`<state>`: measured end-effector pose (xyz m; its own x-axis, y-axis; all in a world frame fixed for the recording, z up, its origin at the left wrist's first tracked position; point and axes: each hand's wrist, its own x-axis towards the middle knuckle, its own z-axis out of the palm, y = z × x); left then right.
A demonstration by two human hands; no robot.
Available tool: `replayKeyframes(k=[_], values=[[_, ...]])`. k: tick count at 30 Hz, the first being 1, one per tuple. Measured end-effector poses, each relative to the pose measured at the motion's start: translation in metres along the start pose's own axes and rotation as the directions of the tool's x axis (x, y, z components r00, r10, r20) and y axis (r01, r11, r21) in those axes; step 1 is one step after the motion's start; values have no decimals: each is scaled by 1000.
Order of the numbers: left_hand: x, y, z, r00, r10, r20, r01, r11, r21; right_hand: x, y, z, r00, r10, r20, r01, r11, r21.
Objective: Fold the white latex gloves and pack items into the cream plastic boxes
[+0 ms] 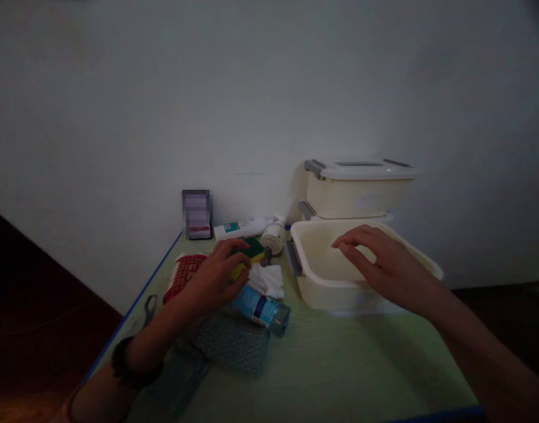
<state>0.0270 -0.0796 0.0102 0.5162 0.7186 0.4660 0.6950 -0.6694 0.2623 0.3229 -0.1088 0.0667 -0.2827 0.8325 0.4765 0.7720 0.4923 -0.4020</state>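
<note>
My left hand [221,276] is over a cluster of goods, its fingers loosely bent and apart, with nothing visible in them. Just beyond its fingertips lies a green and yellow sponge [254,249], partly hidden by the hand; whether they touch I cannot tell. Beside it are crumpled white tissue or cloth [266,279] and a clear blue-labelled bottle [261,309] lying on its side. Over an open cream storage bin [316,294] hovers my right hand [379,264], palm down, fingers extended and thumb slightly apart, holding nothing I can see.
Behind the bin stands a lidded cream box [351,197] with grey latches. A white bottle [241,227] and a white roll-like item [273,236] lie near the wall. A phone [198,214] leans there. Red patterned packaging [181,273] and grey-green knitted cloth [234,343] lie leftward on the table [340,364].
</note>
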Motion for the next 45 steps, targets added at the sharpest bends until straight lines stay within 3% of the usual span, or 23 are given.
replayKeyframes(k=[3, 6, 10, 12, 15, 18, 20, 26, 40, 43, 45], values=[[-15, -15, -6, 997, -77, -28, 80, 989, 127, 6, -33, 21, 986, -151, 73, 154, 988, -25], [-23, -32, -10, 987, -141, -75, 153, 969, 193, 9, -60, 48, 981, -179, 79, 190, 968, -166], [-30, -53, -11, 933, -344, -105, 357, 920, 162, 7, -86, 86, 954, -289, 78, 300, 915, -269], [-33, -60, -10, 918, -393, -53, 396, 912, 108, 5, -93, 101, 940, -318, 125, 341, 899, -274], [-35, -65, -9, 925, -380, 17, 379, 924, 59, 0, -96, 118, 904, -329, 272, 376, 915, -144], [-36, -65, -8, 915, -403, 4, 403, 915, 27, -9, -91, 132, 869, -336, 363, 352, 936, 21], [-36, -64, -8, 903, -429, -25, 430, 903, 10, -13, -84, 140, 860, -335, 385, 346, 937, 41], [-39, -62, -5, 872, -475, -119, 478, 879, -5, -4, -67, 149, 866, -295, 403, 340, 939, -44], [-21, -49, 7, 918, -377, -122, 391, 912, 123, 7, -53, 147, 887, -333, 319, 375, 924, -79], [-14, -42, 3, 952, -286, -108, 298, 946, 126, 4, -47, 147, 920, -295, 257, 327, 940, -95], [-6, -38, 1, 981, -192, -25, 193, 979, 62, 0, -43, 147, 942, -255, 217, 281, 954, -100]])
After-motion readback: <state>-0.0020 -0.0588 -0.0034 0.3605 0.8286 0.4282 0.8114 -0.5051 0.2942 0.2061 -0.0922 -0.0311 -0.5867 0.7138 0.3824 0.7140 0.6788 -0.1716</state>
